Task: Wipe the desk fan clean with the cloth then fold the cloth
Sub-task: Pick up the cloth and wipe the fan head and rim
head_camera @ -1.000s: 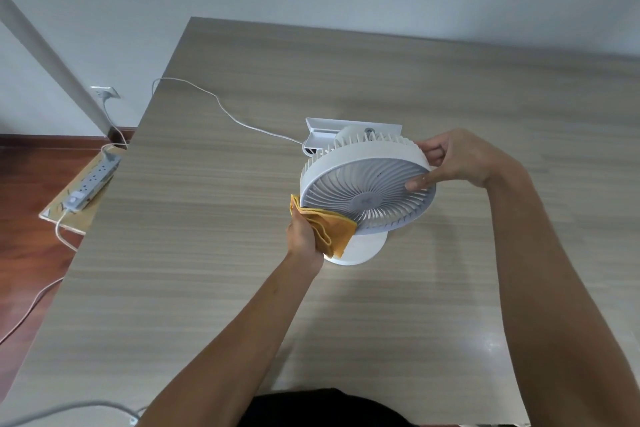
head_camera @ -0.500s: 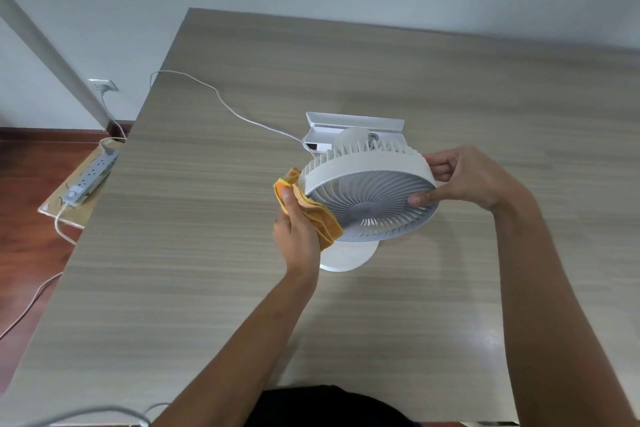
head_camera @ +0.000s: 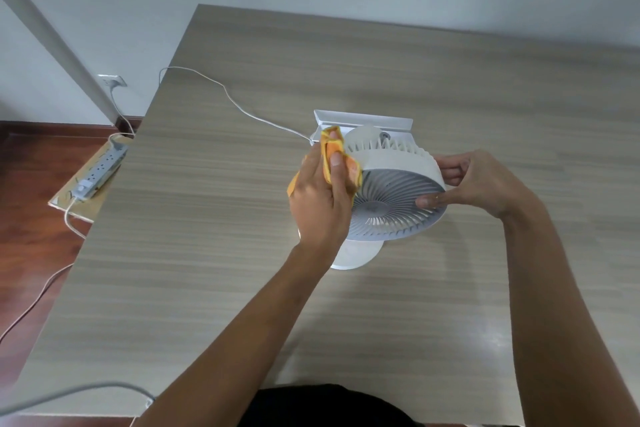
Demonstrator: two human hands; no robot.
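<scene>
Cloth [head_camera: 334, 152] and left hand [head_camera: 320, 199] climbed the fan's [head_camera: 398, 184] rim.

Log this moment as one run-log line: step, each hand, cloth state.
step: wiping fan upper-left rim | left hand: presses orange cloth on rim | right hand: grips fan's right edge | cloth: bunched, unfolded

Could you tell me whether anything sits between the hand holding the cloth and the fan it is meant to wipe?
Nothing visible does. The left hand grips the orange cloth and presses it directly against the upper left rim of the fan. The right hand holds the opposite rim, clear of the cloth's side. The white cord runs behind.
</scene>
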